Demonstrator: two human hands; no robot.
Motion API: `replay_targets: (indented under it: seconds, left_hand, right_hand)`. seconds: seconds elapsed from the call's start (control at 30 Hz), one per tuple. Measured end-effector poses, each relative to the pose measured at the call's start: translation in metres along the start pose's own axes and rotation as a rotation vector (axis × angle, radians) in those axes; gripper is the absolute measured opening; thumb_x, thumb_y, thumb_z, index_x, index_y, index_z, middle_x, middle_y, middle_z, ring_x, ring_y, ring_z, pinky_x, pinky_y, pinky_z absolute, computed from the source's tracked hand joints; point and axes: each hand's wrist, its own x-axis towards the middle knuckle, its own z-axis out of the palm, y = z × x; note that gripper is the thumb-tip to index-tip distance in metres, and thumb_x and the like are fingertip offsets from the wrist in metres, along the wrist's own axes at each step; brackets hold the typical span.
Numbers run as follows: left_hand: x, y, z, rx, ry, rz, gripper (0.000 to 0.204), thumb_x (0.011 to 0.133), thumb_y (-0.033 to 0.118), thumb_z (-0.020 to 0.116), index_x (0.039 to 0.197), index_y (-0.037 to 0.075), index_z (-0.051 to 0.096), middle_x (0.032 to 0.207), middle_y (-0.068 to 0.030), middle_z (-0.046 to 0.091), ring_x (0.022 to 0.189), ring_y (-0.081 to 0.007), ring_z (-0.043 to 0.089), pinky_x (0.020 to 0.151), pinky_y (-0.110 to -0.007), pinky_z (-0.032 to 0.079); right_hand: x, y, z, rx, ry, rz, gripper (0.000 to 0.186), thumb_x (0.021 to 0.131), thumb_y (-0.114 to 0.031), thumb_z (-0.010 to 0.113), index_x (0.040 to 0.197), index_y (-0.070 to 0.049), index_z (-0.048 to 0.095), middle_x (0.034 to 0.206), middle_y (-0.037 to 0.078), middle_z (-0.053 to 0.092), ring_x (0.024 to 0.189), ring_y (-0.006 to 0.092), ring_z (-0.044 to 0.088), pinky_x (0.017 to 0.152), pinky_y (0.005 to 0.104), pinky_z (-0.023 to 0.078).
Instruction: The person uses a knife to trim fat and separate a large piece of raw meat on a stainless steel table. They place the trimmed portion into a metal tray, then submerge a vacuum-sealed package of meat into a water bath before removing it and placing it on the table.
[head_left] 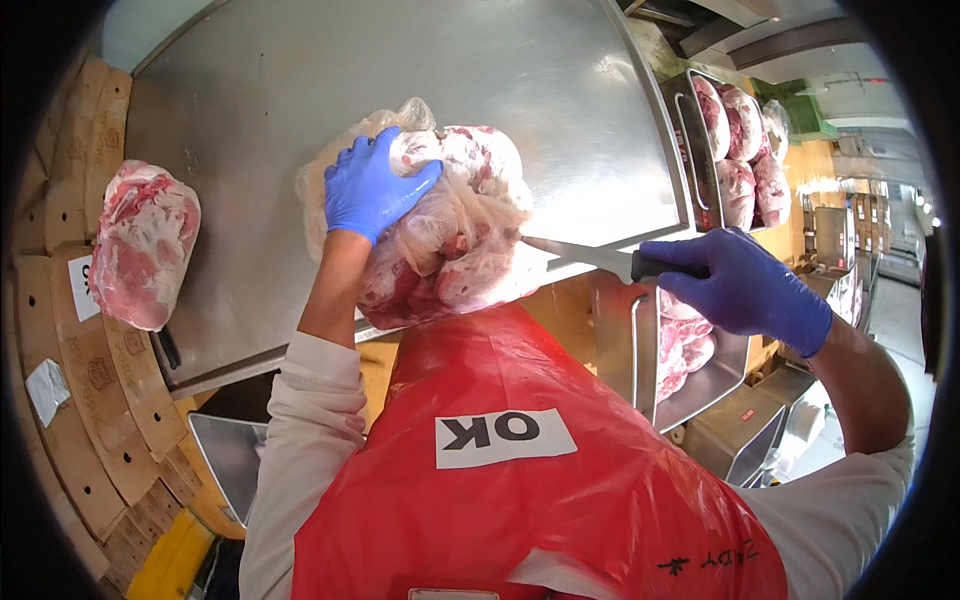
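Brown cardboard is lining the left side, with a white slip lying on it. A bare steel bin is standing partly below the table's near edge, and something yellow is showing at lower left. On the right, an upper metal bin and a lower metal bin are holding pink, fatty meat cuts.

Broad metal table, silvery, shiny. From its centre: large meat piece in loose plastic at six o'clock, by near edge. Second meat slab at nine o'clock, overlapping left edge; dark handle just beside, toward eight.
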Motion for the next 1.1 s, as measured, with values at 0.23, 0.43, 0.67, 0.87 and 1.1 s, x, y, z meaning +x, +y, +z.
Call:
replay_targets:
  seconds: [0.23,0.43,0.67,0.87,1.1]
  left_hand:
    - [-0.004,0.006,-0.004,0.025,-0.01,-0.048,0.087,0.084,0.069,0.069,0.149,0.013,0.055,0.141,-0.0226,0.061,0.131,-0.0418,0.058,0.112,-0.052,0.043]
    - [-0.019,0.015,-0.01,0.022,0.052,-0.098,0.088,0.083,0.07,0.07,0.149,0.014,0.055,0.138,-0.0224,0.063,0.13,-0.042,0.058,0.113,-0.052,0.042]
    - [-0.016,0.004,-0.016,0.034,0.104,-0.197,0.082,0.084,0.069,0.07,0.147,0.018,0.059,0.14,-0.0207,0.062,0.131,-0.0418,0.058,0.111,-0.05,0.046]
    - [-0.007,-0.018,-0.015,0.011,0.149,-0.238,0.082,0.085,0.07,0.068,0.148,0.019,0.058,0.141,-0.0211,0.061,0.133,-0.0405,0.058,0.111,-0.049,0.046]
    - [-0.004,-0.008,-0.029,0.045,0.091,-0.255,0.086,0.086,0.072,0.067,0.149,0.015,0.056,0.144,-0.0251,0.059,0.133,-0.0422,0.057,0.112,-0.049,0.046]
  right_hand:
    - [0.02,0.01,0.018,-0.165,-0.007,-0.122,0.037,0.098,-0.025,0.066,0.134,-0.02,0.069,0.088,0.016,0.074,0.079,0.0365,0.072,0.073,0.0472,0.055]
    - [0.015,0.044,0.043,-0.08,0.076,-0.095,0.042,0.099,-0.025,0.068,0.141,-0.016,0.065,0.088,0.02,0.073,0.083,0.0362,0.073,0.074,0.0448,0.057]
    - [0.057,0.141,0.194,0.299,0.63,-0.433,0.053,0.097,-0.017,0.074,0.148,-0.016,0.06,0.087,0.017,0.07,0.071,0.0269,0.07,0.068,0.0379,0.056]
    - [0.11,0.155,0.266,0.438,0.628,-0.374,0.055,0.098,-0.017,0.071,0.151,-0.018,0.057,0.089,0.017,0.071,0.075,0.0285,0.073,0.069,0.0375,0.059]
    - [0.173,0.165,0.328,0.496,0.804,-0.513,0.055,0.099,-0.023,0.069,0.152,-0.023,0.055,0.101,0.019,0.072,0.082,0.0396,0.072,0.073,0.0461,0.06]
